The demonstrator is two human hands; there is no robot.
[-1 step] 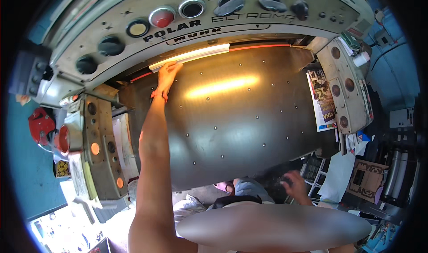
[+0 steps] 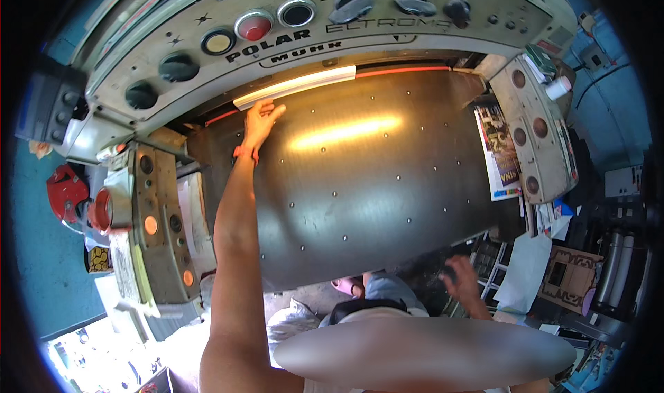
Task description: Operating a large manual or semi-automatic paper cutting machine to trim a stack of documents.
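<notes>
My left hand reaches far across the dark metal table of a big cutting machine. Its fingers are stretched out flat and touch the left end of a long pale strip of stacked paper, which lies at the back under the machine's head, beside a thin red line. A red band is on that wrist. My right hand hangs low beyond the table's front right edge with fingers apart, holding nothing, close to a dark rack.
The grey control panel with round buttons and knobs spans the back. Side panels with round buttons stand left and right. Printed sheets lie at the table's right edge. A cardboard box and loose paper are at lower right.
</notes>
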